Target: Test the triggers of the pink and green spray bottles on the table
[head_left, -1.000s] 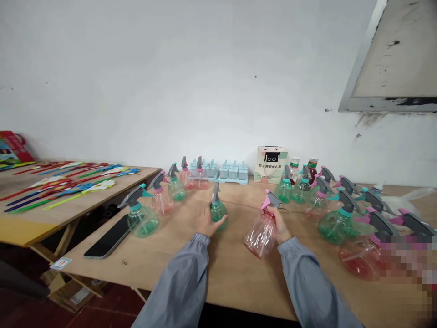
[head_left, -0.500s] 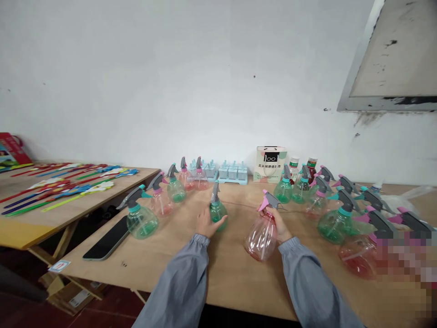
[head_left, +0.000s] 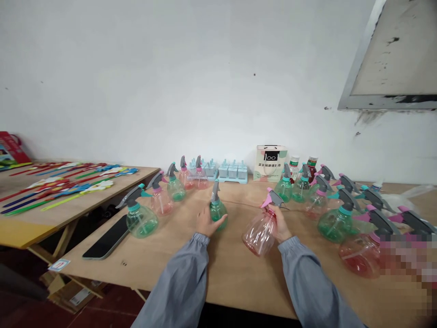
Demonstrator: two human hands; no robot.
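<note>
My left hand (head_left: 207,222) curls around the body of a small green spray bottle (head_left: 217,207) that stands upright on the wooden table (head_left: 232,273). In my right hand (head_left: 282,225) is a pink spray bottle (head_left: 260,232) with a pink-and-grey trigger head, gripped near the neck and tilted with its base toward the left, just above the table. Both arms wear grey sleeves.
Several green and pink spray bottles stand at the left (head_left: 139,218) and the right (head_left: 336,221). A black phone (head_left: 105,237) lies near the table's left edge. Light-blue moulds (head_left: 232,171), a white box (head_left: 271,164) and small bottles sit by the wall. Coloured sticks (head_left: 61,184) cover a second table.
The pink bottle in my right hand has tipped a little further, base swinging left. My left hand has stayed on the green bottle.
</note>
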